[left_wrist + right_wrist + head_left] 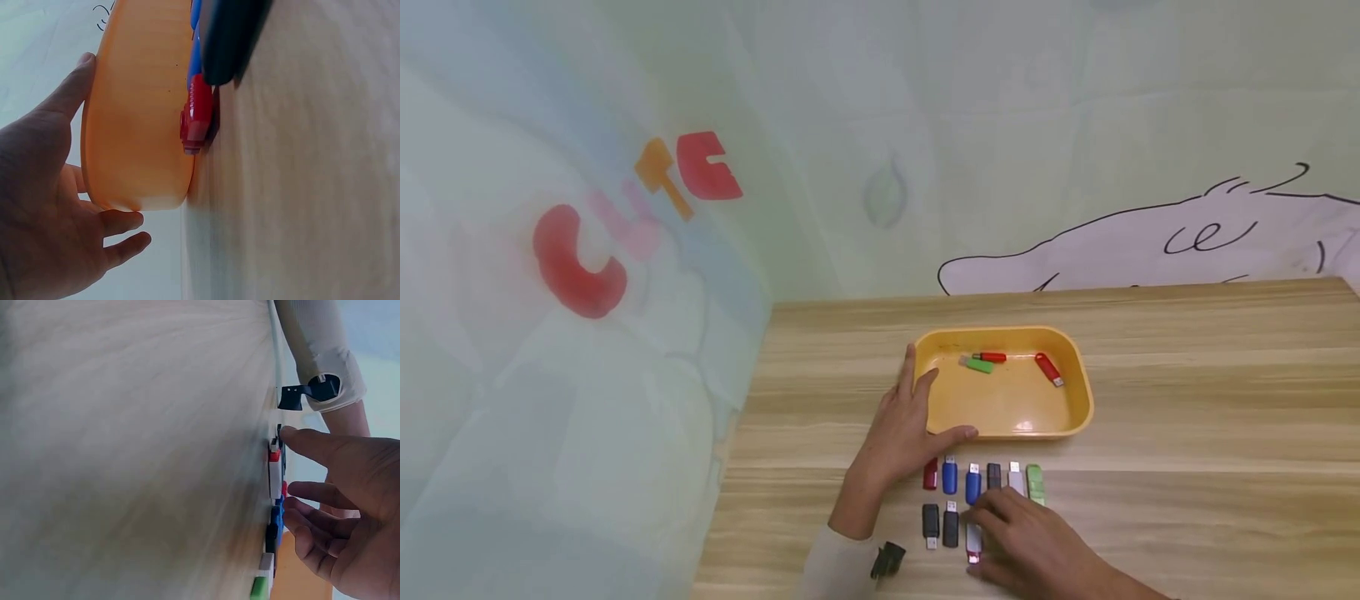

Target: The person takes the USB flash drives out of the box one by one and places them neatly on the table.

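The left hand (pixel 898 425) holds the left end of a yellow tray (pixel 1081 396), its thumb along the near rim and its fingers around the end wall. In the tray lie a green USB stick (pixel 979 365) and two red ones, one at the back (pixel 992 357), one at the right (pixel 1048 369). The right hand (pixel 1030 537) hovers low over a white USB stick with a red end (pixel 973 542), which lies flat on the table. In the right wrist view the thumb and fingers (pixel 325 447) are spread apart around that stick, not visibly pinching it.
In front of the tray is a row of USB sticks, from red (pixel 930 473) through blue (pixel 950 477) to green (pixel 1035 482). Two black sticks (pixel 930 521) lie in a nearer row. A printed cloth (pixel 850 167) hangs behind the wooden table (pixel 1210 400).
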Demonstrator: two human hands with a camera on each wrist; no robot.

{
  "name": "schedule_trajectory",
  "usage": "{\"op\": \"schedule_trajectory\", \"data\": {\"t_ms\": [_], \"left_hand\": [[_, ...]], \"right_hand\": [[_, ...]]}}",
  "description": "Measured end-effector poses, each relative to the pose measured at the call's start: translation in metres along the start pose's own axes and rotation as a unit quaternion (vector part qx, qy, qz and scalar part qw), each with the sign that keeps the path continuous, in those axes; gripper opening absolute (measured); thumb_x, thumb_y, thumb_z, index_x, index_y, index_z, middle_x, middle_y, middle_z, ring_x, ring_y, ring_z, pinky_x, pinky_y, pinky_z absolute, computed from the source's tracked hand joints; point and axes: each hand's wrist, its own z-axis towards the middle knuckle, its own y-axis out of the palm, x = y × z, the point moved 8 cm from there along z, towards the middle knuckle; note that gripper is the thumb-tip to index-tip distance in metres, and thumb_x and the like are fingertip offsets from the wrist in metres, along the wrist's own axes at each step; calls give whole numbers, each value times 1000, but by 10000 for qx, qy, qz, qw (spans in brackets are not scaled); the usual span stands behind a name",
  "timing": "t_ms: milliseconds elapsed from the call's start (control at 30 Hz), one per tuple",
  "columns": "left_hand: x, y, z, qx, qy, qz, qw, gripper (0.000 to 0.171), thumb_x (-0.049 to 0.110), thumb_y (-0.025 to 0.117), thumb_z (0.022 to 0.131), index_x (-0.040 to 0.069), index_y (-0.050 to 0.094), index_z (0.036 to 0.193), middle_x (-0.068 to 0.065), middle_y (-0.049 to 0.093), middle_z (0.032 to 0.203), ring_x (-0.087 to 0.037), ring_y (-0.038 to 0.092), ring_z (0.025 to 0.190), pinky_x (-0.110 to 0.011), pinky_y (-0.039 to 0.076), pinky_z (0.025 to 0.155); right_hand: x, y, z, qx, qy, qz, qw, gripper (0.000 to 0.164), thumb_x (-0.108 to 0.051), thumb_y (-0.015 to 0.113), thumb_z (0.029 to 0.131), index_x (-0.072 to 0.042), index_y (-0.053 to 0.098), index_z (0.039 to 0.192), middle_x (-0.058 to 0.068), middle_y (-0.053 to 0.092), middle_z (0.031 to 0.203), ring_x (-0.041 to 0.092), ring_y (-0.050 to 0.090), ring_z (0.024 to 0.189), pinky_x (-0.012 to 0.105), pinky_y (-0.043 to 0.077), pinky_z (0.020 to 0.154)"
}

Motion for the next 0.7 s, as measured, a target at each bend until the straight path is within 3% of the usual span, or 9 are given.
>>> {"op": "schedule_trajectory", "data": {"t_ms": [167, 367, 700], "left_hand": [[-1, 1, 0, -28, -41, 37, 10000, 109, 88, 42, 68, 16, 30, 149, -1, -18, 157, -24, 27, 134, -43, 29, 105], [0, -1, 0, 30, 37, -1, 10000, 108, 87, 43, 69, 15, 31, 148, -2, -16, 157, -24, 28, 134, -44, 29, 105], [0, -1, 0, 83, 42, -18, 10000, 106, 86, 44, 69, 16, 32, 148, -3, -14, 157, -25, 27, 135, -46, 31, 104]], "right_hand": [[2, -13, 4, 234, 158, 88, 9996, 48, -58, 57, 86, -24, 63, 118, -11, 54, 112, 7, 49, 101, 33, 48, 86], [11, -41, 9, 896, 252, -60, 9956, 39, -50, 67, 82, -21, 65, 109, -10, 53, 110, 4, 49, 98, 30, 49, 81], [31, -88, 21, 1668, 343, -572, 9837, 42, -46, 71, 79, -21, 65, 112, -8, 55, 110, 4, 50, 97, 24, 49, 77]]}}
